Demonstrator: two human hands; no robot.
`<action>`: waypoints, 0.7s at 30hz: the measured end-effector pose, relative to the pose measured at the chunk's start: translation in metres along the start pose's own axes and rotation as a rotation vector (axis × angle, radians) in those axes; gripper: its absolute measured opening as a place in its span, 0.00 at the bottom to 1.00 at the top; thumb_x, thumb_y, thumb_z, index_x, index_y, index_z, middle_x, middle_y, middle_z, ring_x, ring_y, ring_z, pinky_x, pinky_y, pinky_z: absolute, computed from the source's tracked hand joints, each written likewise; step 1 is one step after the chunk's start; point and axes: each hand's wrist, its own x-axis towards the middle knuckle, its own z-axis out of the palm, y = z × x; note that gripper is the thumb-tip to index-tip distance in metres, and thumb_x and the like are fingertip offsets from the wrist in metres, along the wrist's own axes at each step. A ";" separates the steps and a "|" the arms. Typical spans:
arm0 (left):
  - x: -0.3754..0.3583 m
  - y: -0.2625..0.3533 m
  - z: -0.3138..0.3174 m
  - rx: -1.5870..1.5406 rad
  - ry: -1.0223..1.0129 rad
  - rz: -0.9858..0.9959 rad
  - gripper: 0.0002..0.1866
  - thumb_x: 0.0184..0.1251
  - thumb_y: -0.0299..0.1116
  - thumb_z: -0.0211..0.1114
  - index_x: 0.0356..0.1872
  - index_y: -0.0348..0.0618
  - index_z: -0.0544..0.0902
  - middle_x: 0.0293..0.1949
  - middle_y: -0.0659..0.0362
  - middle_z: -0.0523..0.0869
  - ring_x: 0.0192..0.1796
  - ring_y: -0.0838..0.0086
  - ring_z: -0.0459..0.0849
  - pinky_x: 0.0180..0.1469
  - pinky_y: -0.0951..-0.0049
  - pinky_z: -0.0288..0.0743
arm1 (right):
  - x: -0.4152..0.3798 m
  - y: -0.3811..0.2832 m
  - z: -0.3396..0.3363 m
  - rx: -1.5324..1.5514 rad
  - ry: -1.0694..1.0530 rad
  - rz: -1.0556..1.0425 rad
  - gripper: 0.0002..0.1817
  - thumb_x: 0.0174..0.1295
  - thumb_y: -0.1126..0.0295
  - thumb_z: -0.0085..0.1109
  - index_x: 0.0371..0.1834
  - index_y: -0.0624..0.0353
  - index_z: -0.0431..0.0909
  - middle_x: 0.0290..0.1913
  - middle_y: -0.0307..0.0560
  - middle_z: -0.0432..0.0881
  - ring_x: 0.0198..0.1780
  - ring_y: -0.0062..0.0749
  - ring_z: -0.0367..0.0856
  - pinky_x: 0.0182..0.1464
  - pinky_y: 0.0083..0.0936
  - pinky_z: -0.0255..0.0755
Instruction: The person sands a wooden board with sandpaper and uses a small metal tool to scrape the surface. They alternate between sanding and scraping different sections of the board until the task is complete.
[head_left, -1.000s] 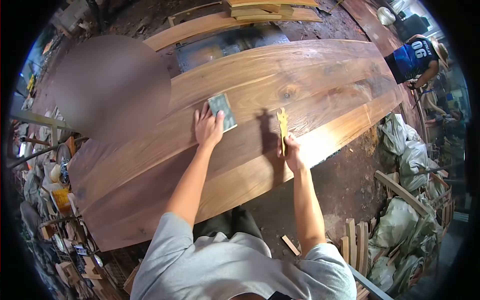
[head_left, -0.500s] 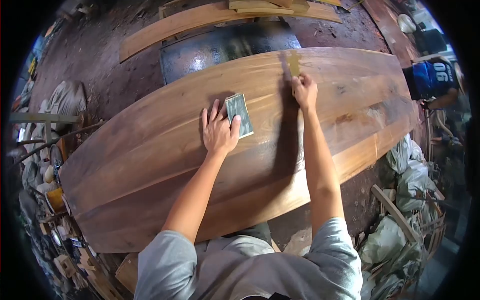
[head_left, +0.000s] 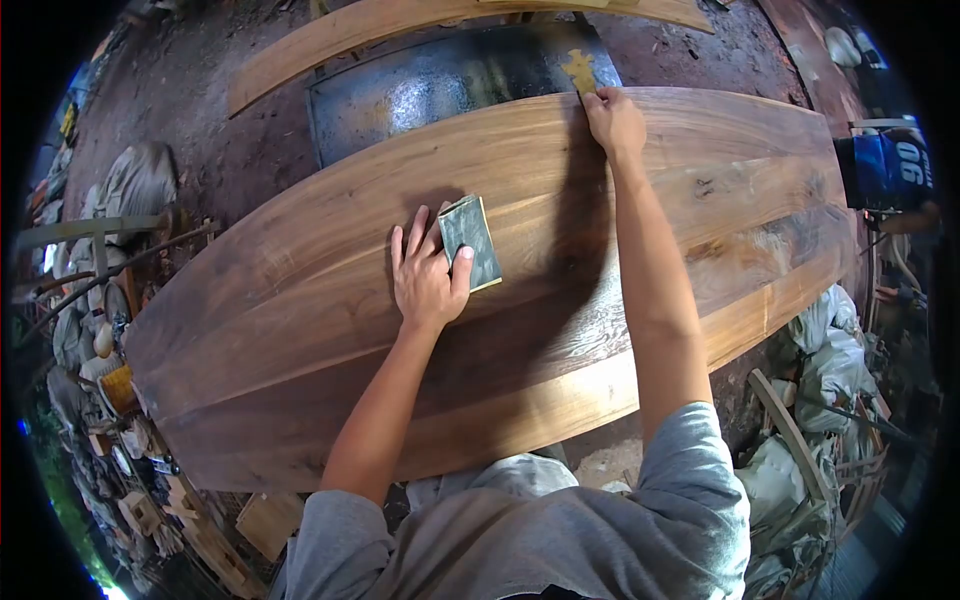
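A large brown wooden tabletop (head_left: 330, 300) with rounded sides spans the view in front of me. My left hand (head_left: 428, 280) rests on its middle, thumb over a sanding block (head_left: 470, 245) with a grey face and pale edges, fingers spread to the left of it. At the far edge of the wood, my right hand (head_left: 616, 124) is closed on a flat yellow piece (head_left: 579, 72) with a notched, cross-like outline. That piece reaches past the edge, over a dark glossy panel (head_left: 440, 85) behind.
Long boards (head_left: 380, 30) lie beyond the dark panel. A person in a blue shirt (head_left: 885, 170) is at the right end. Plastic bags (head_left: 835, 360) and wood scraps are piled at lower right; more clutter (head_left: 120, 400) lines the left. A metal bar (head_left: 90, 232) sticks in from the left.
My right hand has moved away from me to the far edge, carrying the yellow piece out past the wood. The left hand stays on the sanding block, and the view has shifted slightly.
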 end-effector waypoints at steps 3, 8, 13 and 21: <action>0.000 0.001 -0.001 -0.020 0.017 0.005 0.20 0.76 0.43 0.57 0.56 0.42 0.89 0.68 0.52 0.83 0.78 0.46 0.69 0.80 0.36 0.50 | -0.008 -0.014 0.001 -0.015 0.033 0.088 0.26 0.65 0.45 0.58 0.56 0.49 0.90 0.52 0.58 0.90 0.59 0.57 0.87 0.61 0.47 0.78; 0.001 0.001 0.000 -0.027 0.018 0.014 0.21 0.76 0.43 0.58 0.58 0.43 0.89 0.70 0.53 0.82 0.78 0.46 0.70 0.80 0.37 0.51 | -0.012 -0.024 -0.005 -0.027 0.042 0.177 0.22 0.64 0.48 0.58 0.54 0.43 0.91 0.52 0.56 0.91 0.58 0.56 0.87 0.61 0.46 0.78; 0.000 -0.001 -0.001 -0.028 0.013 0.014 0.21 0.76 0.43 0.59 0.59 0.43 0.88 0.72 0.54 0.81 0.78 0.46 0.70 0.80 0.37 0.51 | -0.005 -0.021 0.001 -0.036 0.046 0.174 0.21 0.63 0.50 0.58 0.53 0.42 0.92 0.51 0.56 0.91 0.57 0.57 0.88 0.61 0.46 0.78; -0.001 -0.003 0.003 -0.030 0.013 0.003 0.21 0.75 0.47 0.58 0.56 0.48 0.91 0.74 0.57 0.79 0.78 0.49 0.70 0.81 0.36 0.50 | 0.001 -0.020 0.005 -0.077 0.019 0.100 0.21 0.64 0.51 0.56 0.53 0.42 0.91 0.51 0.58 0.91 0.56 0.58 0.88 0.60 0.48 0.80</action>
